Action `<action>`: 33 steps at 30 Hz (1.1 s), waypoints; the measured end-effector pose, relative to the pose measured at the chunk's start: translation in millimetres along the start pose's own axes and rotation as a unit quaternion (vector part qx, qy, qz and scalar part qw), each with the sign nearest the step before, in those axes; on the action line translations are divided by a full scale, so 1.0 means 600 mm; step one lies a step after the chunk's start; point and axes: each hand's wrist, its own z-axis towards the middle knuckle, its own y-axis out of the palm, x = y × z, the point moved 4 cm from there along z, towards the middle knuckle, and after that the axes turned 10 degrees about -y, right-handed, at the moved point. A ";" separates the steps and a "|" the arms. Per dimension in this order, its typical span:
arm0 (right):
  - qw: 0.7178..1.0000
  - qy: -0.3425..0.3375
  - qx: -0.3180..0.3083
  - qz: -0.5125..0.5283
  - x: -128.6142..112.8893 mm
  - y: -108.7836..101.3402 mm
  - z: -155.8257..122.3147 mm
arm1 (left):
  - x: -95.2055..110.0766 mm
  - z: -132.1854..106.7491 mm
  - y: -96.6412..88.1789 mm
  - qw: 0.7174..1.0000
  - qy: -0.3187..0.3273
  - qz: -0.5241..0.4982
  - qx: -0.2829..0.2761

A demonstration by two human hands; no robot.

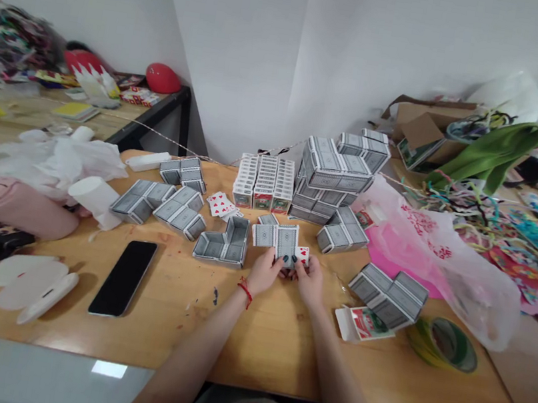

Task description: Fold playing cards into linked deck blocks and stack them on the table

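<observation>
"Grey-backed playing cards (286,236), in the head view: where do they lie from the grip?"

"Just beyond the fingertips, between the two hands and close to both. The front card's long axis points away from the wearer, so the hands meet at its near, short end."

"How do the hands stand?"

"Left hand (264,272) and right hand (309,282) are side by side, thumbs almost meeting, both clamped on the cards' near end. The far end is free."

"Is one hand nearer?"

"Hardly; the left thumb lies over the lower part of the front card, the right thumb at its lower right corner. A face-up heart card (302,255) pokes out by the right fingers. The fingers cover the join, so I can't tell how many cards are pinched, or whether that one is folded in with the rest."

"What sits around the grip?"

"Another grey card (262,235) lies beyond the left hand, its right edge touching or just behind the front card. Farther left is an open-topped L-shaped card block (221,248), nearer the left hand. On the right, a closed L-shaped card block (343,231) stands beyond the right hand, and the opened card box (366,325) lies well apart, nearer the wearer."
</observation>
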 end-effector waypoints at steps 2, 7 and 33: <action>1.000 -0.007 0.010 -0.006 0.005 -0.002 -0.002 | 0.001 0.000 -0.003 0.997 0.019 0.061 0.045; 0.993 -0.081 0.032 -0.078 0.001 0.001 -0.008 | -0.001 -0.001 -0.005 0.987 0.038 0.125 0.099; 0.966 -0.169 -0.071 -0.184 -0.022 0.079 -0.045 | 0.021 -0.009 -0.018 0.993 0.074 -0.086 0.043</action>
